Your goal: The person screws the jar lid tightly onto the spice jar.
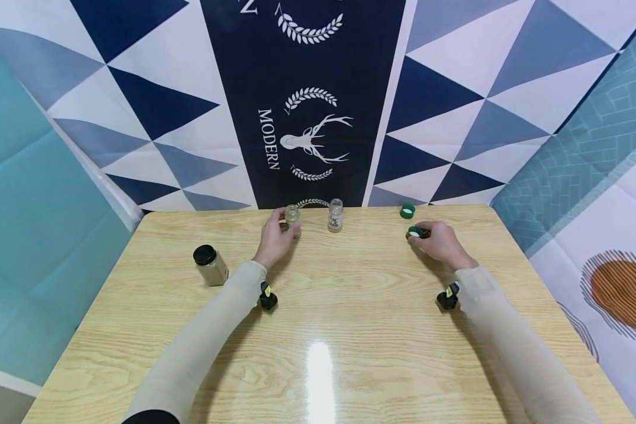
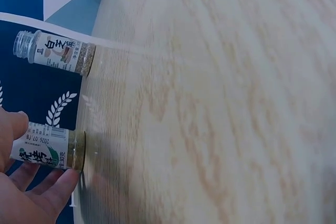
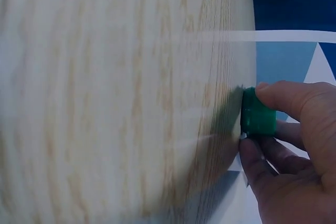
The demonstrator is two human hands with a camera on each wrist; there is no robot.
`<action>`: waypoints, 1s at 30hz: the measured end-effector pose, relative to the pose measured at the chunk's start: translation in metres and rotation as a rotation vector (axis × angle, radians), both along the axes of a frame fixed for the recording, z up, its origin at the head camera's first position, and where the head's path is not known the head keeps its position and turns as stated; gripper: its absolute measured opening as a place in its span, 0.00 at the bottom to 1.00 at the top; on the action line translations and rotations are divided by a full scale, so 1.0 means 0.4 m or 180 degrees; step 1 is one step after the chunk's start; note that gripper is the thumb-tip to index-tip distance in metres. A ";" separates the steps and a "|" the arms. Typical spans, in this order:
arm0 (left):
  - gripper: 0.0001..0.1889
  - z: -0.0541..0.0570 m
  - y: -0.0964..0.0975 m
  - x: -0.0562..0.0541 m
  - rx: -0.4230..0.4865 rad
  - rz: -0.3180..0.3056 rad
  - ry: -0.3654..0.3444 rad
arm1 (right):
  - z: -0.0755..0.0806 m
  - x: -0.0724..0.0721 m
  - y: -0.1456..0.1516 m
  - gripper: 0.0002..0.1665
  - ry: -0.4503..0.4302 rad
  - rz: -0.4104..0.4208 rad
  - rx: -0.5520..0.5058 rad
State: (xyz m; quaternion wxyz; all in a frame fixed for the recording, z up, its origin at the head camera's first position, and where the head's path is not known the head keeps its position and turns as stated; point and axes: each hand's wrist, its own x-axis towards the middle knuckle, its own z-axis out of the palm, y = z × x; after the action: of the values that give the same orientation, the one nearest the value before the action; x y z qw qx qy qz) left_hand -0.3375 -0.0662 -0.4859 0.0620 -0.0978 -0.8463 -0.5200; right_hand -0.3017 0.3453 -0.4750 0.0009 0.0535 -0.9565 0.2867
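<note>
At the far edge of the table, my left hand (image 1: pixel 277 238) grips a small clear jar (image 2: pixel 47 145) that has a printed label and no lid. Seeds or powder show low inside it. Just to its right stands a second lidless spice jar (image 1: pixel 335 215), with pale grains at the bottom. Over on the right, my right hand (image 1: pixel 441 242) pinches a green screw cap (image 3: pixel 258 113) between thumb and fingers, low at the tabletop. Behind that cap lies another green cap (image 1: pixel 407 211), its white inner side facing up.
A jar with a black lid (image 1: pixel 212 268) stands left of my left forearm. The wooden table (image 1: pixel 360 318) meets a patterned cloth wall (image 1: pixel 191 129) at the back. Teal panels (image 1: pixel 42 224) rise at the left side.
</note>
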 end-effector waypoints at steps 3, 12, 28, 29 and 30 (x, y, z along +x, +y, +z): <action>0.27 0.000 -0.002 -0.001 -0.0014 -0.0002 -0.0007 | 0.000 0.004 -0.002 0.26 0.0023 0.0006 -0.0019; 0.27 0.008 -0.005 0.009 0.0037 0.0026 -0.0056 | 0.002 0.018 -0.008 0.28 0.0037 -0.0034 -0.0121; 0.28 0.001 -0.020 0.032 0.0144 0.0071 -0.0115 | 0.013 0.034 -0.019 0.31 0.0106 -0.0045 -0.0190; 0.28 0.001 -0.021 0.034 0.0155 0.0067 -0.0127 | 0.014 0.036 -0.019 0.31 0.0104 -0.0042 -0.0213; 0.28 0.002 -0.022 0.036 0.0160 0.0058 -0.0138 | 0.016 0.039 -0.019 0.31 0.0099 -0.0034 -0.0235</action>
State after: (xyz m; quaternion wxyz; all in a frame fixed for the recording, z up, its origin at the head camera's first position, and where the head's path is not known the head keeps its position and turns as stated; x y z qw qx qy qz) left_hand -0.3232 -0.0749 -0.4852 0.0508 -0.0772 -0.8349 -0.5426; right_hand -0.2861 0.3378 -0.4687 0.0193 0.0528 -0.9454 0.3209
